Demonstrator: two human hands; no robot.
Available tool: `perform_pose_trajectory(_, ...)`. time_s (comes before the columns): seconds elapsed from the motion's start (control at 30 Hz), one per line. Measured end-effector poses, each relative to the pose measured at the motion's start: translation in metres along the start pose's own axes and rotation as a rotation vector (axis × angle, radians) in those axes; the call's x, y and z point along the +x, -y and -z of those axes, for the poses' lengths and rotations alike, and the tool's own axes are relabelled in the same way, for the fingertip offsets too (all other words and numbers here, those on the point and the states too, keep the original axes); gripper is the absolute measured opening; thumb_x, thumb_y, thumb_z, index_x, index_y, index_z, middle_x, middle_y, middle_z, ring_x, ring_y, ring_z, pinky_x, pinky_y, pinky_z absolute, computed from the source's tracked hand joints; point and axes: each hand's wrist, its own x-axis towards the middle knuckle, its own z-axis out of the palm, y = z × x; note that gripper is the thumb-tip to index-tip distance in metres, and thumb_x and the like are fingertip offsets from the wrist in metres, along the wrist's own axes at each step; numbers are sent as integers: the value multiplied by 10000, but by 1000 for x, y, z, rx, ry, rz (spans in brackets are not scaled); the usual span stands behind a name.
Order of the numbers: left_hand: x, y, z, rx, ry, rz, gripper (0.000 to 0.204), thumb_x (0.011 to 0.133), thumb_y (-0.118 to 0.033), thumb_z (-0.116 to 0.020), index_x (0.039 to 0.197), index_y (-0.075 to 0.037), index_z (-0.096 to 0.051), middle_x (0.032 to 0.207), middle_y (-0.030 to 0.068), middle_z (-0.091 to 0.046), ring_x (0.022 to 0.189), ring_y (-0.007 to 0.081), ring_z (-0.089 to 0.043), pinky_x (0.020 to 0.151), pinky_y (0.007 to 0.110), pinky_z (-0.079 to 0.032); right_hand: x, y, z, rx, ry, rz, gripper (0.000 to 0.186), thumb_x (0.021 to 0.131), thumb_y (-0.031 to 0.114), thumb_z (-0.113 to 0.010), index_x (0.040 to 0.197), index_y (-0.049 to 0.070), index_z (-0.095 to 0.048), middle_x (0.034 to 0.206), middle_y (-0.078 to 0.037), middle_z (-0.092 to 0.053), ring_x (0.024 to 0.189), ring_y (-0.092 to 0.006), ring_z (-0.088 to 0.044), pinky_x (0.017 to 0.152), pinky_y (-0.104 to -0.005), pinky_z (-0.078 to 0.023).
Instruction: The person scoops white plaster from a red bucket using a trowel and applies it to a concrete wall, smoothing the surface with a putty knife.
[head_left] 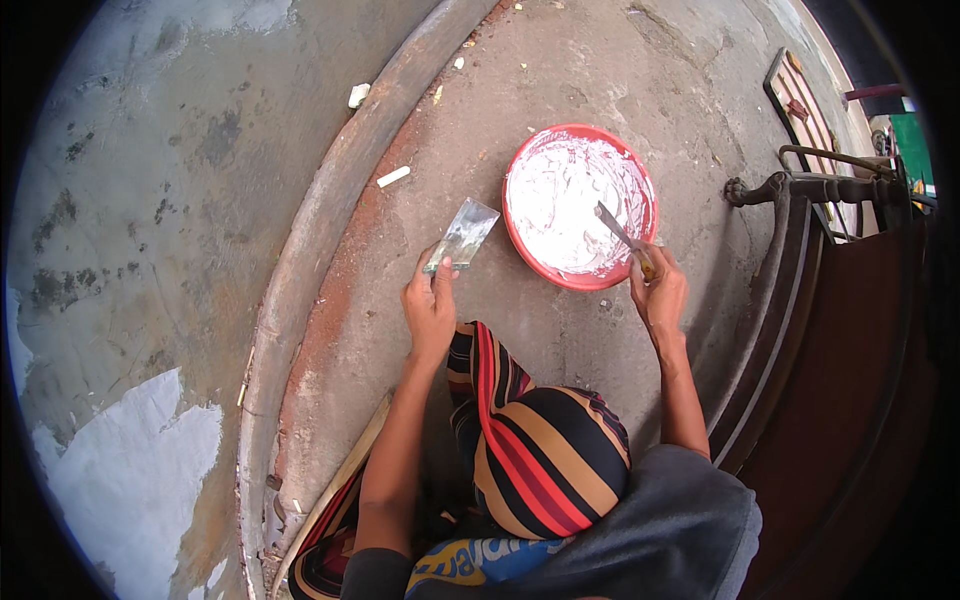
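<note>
A red basin [515,235] stands on the ground ahead of me, coated inside with thick white paste [560,205]. My right hand [660,290] is closed round the handle of a narrow putty knife [618,228], at the basin's near right rim. Its metal blade points up and left over the paste; whether it touches the paste I cannot tell. Left of the basin, my left hand [430,310] grips a flat scraper plate [467,232] by its lower edge between thumb and fingers. The plate is tilted, with pale smears on its face, and is apart from the basin.
A curved raised edge [315,205] runs along the left, beside a grey wall-like surface [170,230] with white patches. A white stick-like piece [394,177] and a white lump [359,95] lie near it. Dark wooden furniture [800,330] stands close on the right.
</note>
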Motion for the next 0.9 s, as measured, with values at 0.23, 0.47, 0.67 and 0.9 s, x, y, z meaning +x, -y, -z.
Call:
perform_pose_trajectory(0.23,-11,4,12,-464,-190,427,280,1003,-260,-515,1173,-39,-541,975,30,-628,785,72,-574,671,260,-469,28,-29,-11,-73,54,-54,243,811,160,-672,1049,118,-694,936,-160,-682,783,-344,-676,673,-409,-524)
perform_pose_trajectory(0.47,-22,25,5,-1086,-39,700,422,997,-251,-493,1348,-34,-407,1337,103,-507,1215,215,-502,1027,393,-386,69,-8,-49,-214,62,161,159,785,109,-649,932,101,-707,794,-144,-644,684,-342,-652,604,-437,-508)
perform_pose_trajectory(0.67,-26,25,-38,-1435,146,840,432,1015,-250,-416,1364,3,-386,1396,165,-473,1306,294,-433,1124,458,-291,64,-11,-63,-211,210,315,111,762,138,-653,843,69,-686,740,-151,-620,631,-322,-644,555,-429,-503)
perform_pose_trajectory(0.9,-24,25,-61,-1588,335,763,436,1019,-254,-402,1377,-6,-383,1420,147,-453,1336,287,-399,1141,446,-257,65,5,-65,-181,346,470,102,761,136,-644,822,77,-701,699,-149,-610,585,-329,-627,547,-434,-502)
